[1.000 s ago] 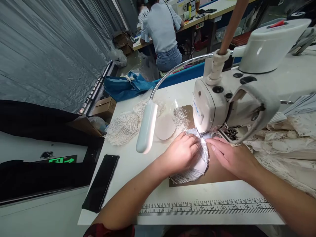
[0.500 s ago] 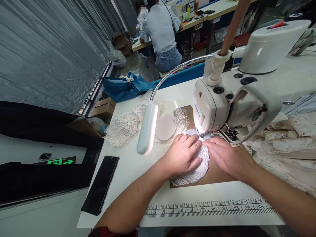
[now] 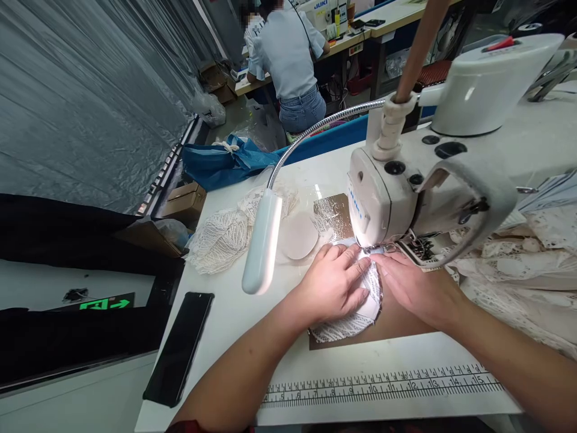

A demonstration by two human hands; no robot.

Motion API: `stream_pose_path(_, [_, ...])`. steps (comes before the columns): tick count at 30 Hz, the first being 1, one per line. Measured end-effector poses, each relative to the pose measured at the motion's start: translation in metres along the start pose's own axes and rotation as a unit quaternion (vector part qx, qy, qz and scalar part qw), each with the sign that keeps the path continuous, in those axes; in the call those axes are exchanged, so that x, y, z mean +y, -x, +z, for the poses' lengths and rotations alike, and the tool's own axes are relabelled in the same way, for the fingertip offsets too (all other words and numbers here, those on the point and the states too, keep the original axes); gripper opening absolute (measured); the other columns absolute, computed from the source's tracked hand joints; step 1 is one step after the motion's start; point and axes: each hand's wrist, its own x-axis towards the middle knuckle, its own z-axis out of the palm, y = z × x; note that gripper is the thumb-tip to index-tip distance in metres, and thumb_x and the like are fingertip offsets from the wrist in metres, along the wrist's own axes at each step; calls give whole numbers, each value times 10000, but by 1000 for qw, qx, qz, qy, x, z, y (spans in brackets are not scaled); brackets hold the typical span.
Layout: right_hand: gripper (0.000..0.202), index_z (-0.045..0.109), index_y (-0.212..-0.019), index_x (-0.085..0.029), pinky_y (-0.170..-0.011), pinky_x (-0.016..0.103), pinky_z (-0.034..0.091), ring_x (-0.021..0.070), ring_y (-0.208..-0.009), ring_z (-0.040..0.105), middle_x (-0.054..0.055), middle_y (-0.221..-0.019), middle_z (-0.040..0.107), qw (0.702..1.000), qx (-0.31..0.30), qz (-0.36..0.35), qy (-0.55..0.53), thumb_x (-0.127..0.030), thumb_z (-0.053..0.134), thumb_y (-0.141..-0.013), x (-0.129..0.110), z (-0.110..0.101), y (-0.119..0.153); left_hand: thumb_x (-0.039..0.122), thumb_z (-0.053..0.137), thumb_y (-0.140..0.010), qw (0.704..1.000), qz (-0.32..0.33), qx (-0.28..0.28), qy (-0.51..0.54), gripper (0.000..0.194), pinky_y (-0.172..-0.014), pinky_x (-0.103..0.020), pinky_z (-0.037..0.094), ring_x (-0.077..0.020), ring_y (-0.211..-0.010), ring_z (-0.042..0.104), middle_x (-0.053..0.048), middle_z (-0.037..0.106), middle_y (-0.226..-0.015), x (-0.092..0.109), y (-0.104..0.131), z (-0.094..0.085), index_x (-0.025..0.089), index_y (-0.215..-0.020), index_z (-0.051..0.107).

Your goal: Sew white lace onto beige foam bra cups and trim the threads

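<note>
White lace fabric (image 3: 349, 326) lies on a brown plate beneath the head of a sewing machine (image 3: 376, 198). My left hand (image 3: 332, 282) rests flat on the fabric with its fingers spread, their tips close to the needle area. On the fabric's right edge is my right hand (image 3: 412, 288), its fingers stretched out toward the presser foot and partly behind the machine's guard. The needle itself is too small to make out. A pale round piece (image 3: 298, 236) lies left of the machine head.
A lit lamp (image 3: 262, 240) on a bent metal neck hangs over the table (image 3: 238, 325). Lace pieces (image 3: 219, 240) and a black phone (image 3: 179, 349) lie at the left. More lace garments (image 3: 532, 264) are heaped at the right. A seated person (image 3: 288, 54) is farther back.
The whole view has shifted slightly, with most things a little farther left. Both hands stay on the fabric in nearly the same places.
</note>
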Motion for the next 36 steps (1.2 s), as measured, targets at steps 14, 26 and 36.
stream_pose_path(14, [384, 706, -1121, -255, -848, 376, 504, 232, -948, 667, 82, -960, 732, 999, 29, 4, -44, -152, 403, -910, -7, 1, -2, 433, 423, -953, 1000, 11, -8, -13, 490, -967, -548, 364, -321, -1077, 512, -194, 506, -1409, 0, 1, -5, 159, -1332, 566])
stream_pose_path(26, [360, 716, -1101, -206, -923, 398, 479, 265, -1061, 633, 109, -1101, 720, 998, 50, 17, -22, -167, 418, -902, 1, 18, 4, 458, 424, -950, 1000, 6, -15, -10, 509, -975, -572, 355, -327, -1089, 509, -180, 496, -1431, -3, 0, -6, 192, -1366, 548])
stream_pose_path(36, [439, 694, -1186, -253, -893, 381, 512, 227, -997, 648, 83, -1073, 728, 992, 118, -8, -41, -162, 365, -909, 4, 12, 14, 355, 407, -981, 995, 81, 57, -18, 386, -1085, -586, 271, -302, -1202, 513, -162, 629, -1257, -1, 7, -3, 117, -1203, 614])
